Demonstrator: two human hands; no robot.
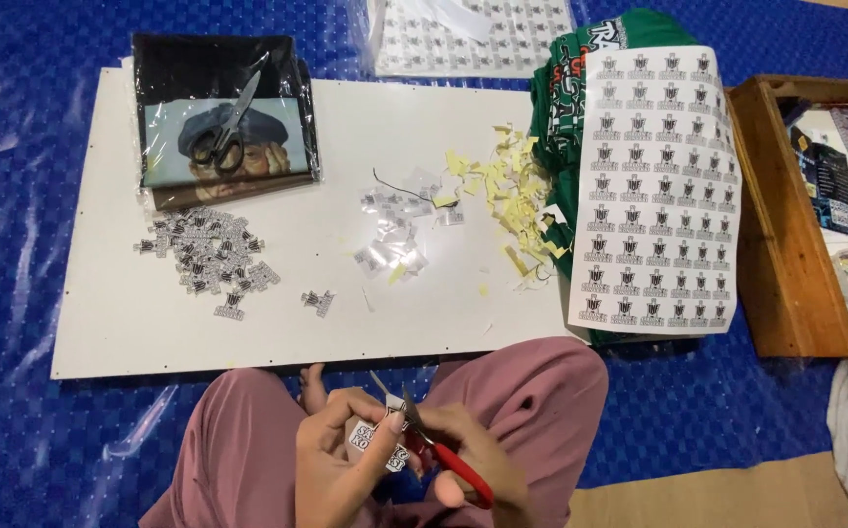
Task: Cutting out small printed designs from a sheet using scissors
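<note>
Scissors point(443, 460) with red handles sit in the right hand point(473, 464), fingers closed through and around the handles, blades pointing up and to the left toward a small printed sticker piece point(377, 442). The left hand point(338, 460) grips that sticker piece, fingers curled around it with the thumb on top. Both hands are low in the head view, above the person's lap, which is covered in pink fabric point(541, 391). Blade tips touch or nearly touch the upper edge of the sticker piece; exact contact cannot be determined.

A white board point(346, 176) lies on the blue floor covering point(23, 196) in front of the knees. On its left part rests a pile of cut-out stickers point(211, 259), with one loose sticker point(318, 301) just to the right of it. Behind the pile is a dark folded garment in a clear bag point(223, 122), with a second pair of scissors point(228, 127), grey-handled, lying on top. Clear film offcuts point(394, 235) lie mid-board, and yellow paper scraps point(507, 196) lie beside them toward the right edge.

An uncut sticker sheet point(653, 191) rests on a stack of green garments point(565, 108) at the right of the board. Further right stands a wooden tray point(785, 244).
</note>
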